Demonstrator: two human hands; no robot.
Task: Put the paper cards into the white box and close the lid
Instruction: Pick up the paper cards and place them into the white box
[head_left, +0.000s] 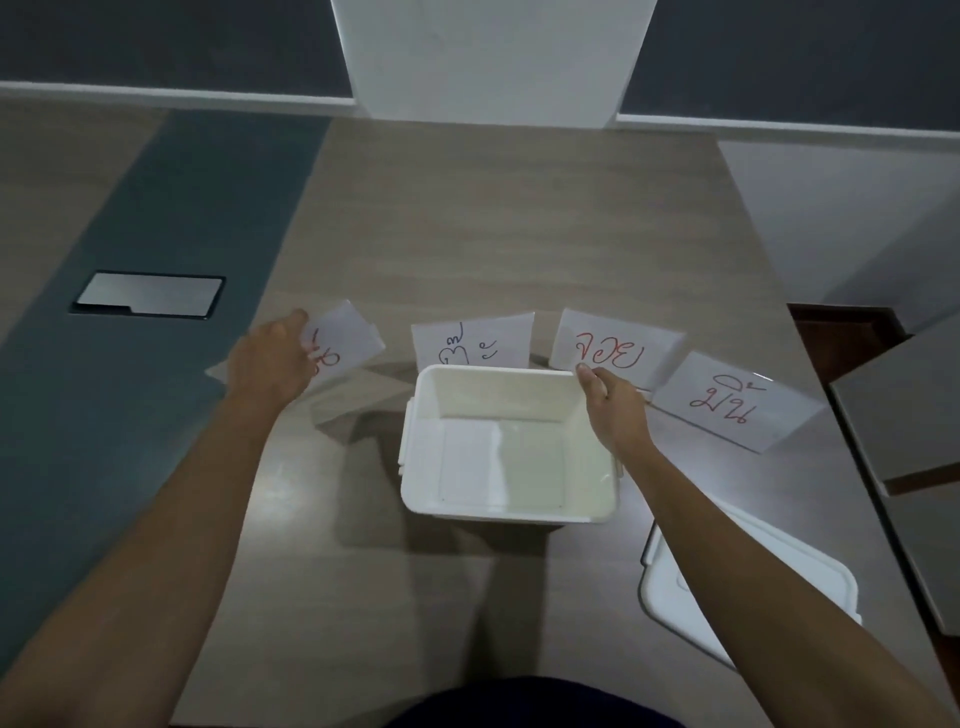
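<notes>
An open white box (511, 512) stands at the middle of the table, with a pale sheet lying flat on its floor. My left hand (270, 356) grips a white paper card (345, 340) with red writing, lifted left of the box. Behind the box stands a card with green writing (472, 340). A card with red writing (615, 343) stands to its right, and another red-lettered card (732, 402) farther right. My right hand (613, 405) rests on the box's far right corner, fingers closed on the rim. The white lid (737, 587) lies at the right, partly under my right forearm.
A metal cable hatch (148, 294) is set into the grey-blue strip of the table at the left. A white panel (493, 57) rises beyond the far edge. Grey cabinet tops (904, 405) stand close at the right.
</notes>
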